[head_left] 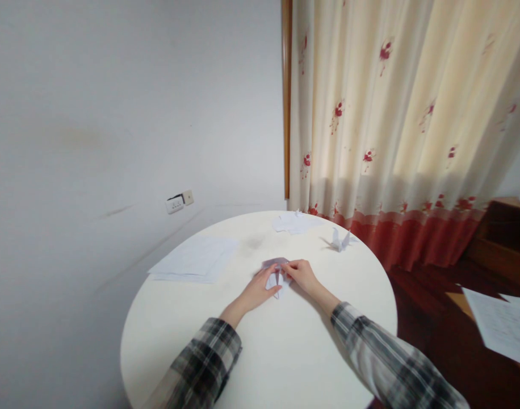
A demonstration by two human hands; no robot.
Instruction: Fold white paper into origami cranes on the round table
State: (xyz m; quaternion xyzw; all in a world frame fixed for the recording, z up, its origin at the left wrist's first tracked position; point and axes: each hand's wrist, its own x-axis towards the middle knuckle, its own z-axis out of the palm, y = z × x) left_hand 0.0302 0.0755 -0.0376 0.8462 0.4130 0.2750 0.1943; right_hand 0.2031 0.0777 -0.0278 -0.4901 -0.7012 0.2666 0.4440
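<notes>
A partly folded piece of paper (276,263) lies on the white round table (294,352), with a greyish upper flap and a white pointed lower part. My left hand (260,285) holds its left side, thumb stretched toward the lower point and fingers near the centre. From the right, my right hand (301,274) pinches the paper close to its middle fold. Both sets of fingertips nearly meet there and cover part of the creases. To the right, apart from my hands, stands a folded paper crane (340,240).
A stack of white sheets (196,258) rests at the table's left. More paper (292,222) lies at the far edge with a small folded piece on it. Behind are a wall with a socket (175,204) and a flowered curtain (366,113). Written sheets (498,324) lie at right.
</notes>
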